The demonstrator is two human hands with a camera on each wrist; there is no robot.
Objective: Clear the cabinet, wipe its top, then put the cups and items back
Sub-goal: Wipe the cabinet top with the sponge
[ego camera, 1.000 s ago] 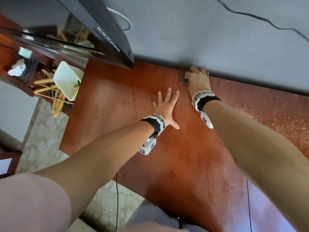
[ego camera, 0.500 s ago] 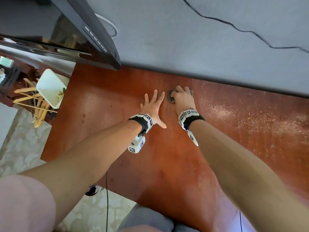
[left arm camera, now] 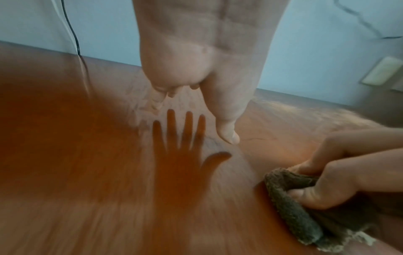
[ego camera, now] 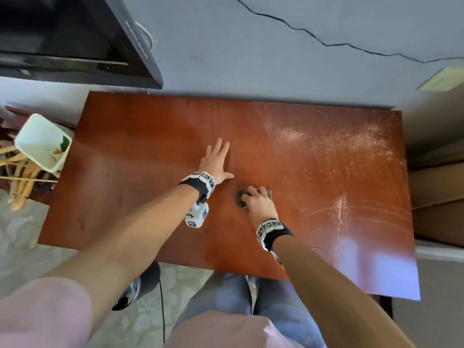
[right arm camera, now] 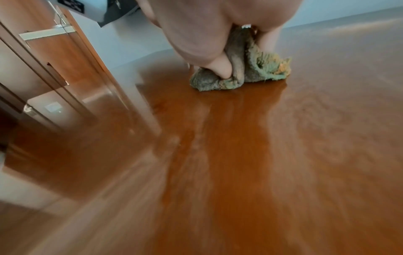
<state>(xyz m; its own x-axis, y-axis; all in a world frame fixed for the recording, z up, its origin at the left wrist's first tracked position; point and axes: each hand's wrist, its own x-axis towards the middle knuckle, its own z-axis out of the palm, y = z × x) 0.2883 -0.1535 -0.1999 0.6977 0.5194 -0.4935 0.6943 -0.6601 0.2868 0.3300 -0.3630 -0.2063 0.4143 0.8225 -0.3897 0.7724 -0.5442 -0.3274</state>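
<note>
- Head view: left hand (ego camera: pixel 216 164) lies flat on the cabinet top (ego camera: pixel 140 146), fingers straight, slightly spread.
- Right hand (ego camera: pixel 258 202), at its 4 o'clock, has fingers curled around a rag (ego camera: pixel 240 198) mid-top.
- Dust (ego camera: pixel 326 141) at 2 o'clock.

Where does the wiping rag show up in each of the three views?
Head: rag just right of centre, under the right hand.
Left wrist: rag at lower right, gripped.
Right wrist: rag at upper centre, under the fingers.
Shared landmark: the cabinet top it rests on.
</note>
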